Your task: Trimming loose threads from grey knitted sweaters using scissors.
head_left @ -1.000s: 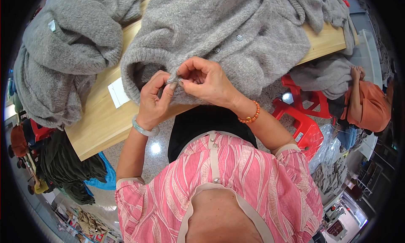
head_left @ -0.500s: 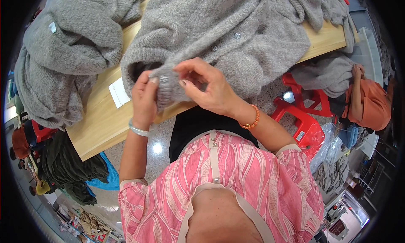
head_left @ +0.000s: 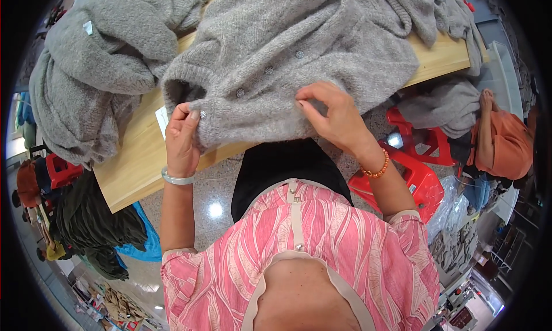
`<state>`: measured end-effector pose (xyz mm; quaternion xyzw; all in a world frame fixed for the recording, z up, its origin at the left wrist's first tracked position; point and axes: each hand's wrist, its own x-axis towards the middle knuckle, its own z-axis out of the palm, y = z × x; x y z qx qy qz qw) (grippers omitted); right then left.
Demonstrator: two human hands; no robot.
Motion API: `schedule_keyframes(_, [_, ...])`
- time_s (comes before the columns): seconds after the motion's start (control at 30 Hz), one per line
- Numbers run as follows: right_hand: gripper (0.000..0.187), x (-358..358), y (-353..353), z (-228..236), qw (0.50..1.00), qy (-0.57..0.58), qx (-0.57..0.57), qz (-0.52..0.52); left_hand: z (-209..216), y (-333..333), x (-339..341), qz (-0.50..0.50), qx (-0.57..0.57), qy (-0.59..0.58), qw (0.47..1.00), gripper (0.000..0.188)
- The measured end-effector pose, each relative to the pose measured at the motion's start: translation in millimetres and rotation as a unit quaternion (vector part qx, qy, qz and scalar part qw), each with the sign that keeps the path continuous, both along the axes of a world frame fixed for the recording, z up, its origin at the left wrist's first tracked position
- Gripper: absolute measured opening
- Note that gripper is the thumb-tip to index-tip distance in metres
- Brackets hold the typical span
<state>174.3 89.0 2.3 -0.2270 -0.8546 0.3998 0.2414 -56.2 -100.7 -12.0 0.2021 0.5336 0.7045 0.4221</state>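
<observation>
pale wooden worktop (head_left: 129, 176) runs under the hands, above a speckled floor (head_left: 215, 233), with a heap of grey knitwear (head_left: 98, 66) at its left end and red stools (head_left: 422, 181) to the right. a grey knitted cardigan (head_left: 270, 29) lies across the middle, its lower edge hanging slightly over the near side. the left hand (head_left: 183, 141) is closed in a pinch on the cardigan's near-left corner, thumb on top beside a sparkly button (head_left: 203, 114); that forearm rises almost straight from below, a pale bangle (head_left: 177, 177) at the wrist. the right hand (head_left: 333, 115) is well apart from it, over the cardigan's front, thumb and forefinger curved toward each other and pointing left; whether they grip the knit, i cannot tell. its forearm slants up and inward, an orange beaded bracelet (head_left: 377, 167) round the wrist.
</observation>
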Motion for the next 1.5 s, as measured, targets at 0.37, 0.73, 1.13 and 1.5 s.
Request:
schedule_keyframes(0.37, [0.027,-88,-25,-20,0.972,-0.041,-0.091,0.212,0,-14,-9,0.027,-0.024,0.131,0.991,0.018])
schedule_keyframes(0.73, [0.020,-69,-10,-17,0.952,-0.063,-0.228,0.193,44,29,29,-0.091,-0.039,0.651,0.753,0.054])
schedule_keyframes(1.13, [0.021,-70,-11,-13,0.917,-0.049,-0.368,0.147,14,45,-11,-0.245,-0.148,0.488,0.824,0.023])
schedule_keyframes(1.5, [0.011,-69,-40,-26,0.984,0.114,-0.022,0.138,13,46,6,-0.212,-0.115,0.648,0.722,0.016])
